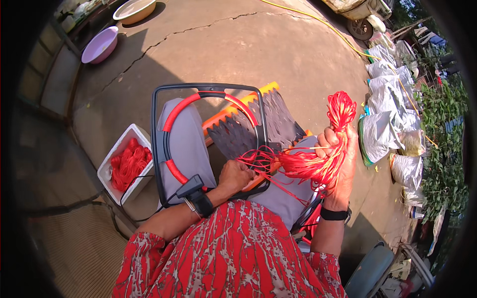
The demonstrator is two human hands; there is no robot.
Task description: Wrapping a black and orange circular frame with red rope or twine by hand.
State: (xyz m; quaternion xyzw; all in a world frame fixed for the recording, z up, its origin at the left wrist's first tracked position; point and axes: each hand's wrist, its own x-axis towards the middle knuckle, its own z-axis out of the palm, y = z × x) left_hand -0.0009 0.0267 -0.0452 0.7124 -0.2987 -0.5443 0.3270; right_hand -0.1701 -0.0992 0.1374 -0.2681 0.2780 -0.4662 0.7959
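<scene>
outdoors, right hand (334,149) grips one red cord bundle (323,154); left hand (236,175) pinches its strands.

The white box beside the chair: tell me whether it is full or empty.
Partly full. The white box on the ground holds a heap of red string bundles covering most of its bottom, with a little bare white bottom showing at its left.
</scene>
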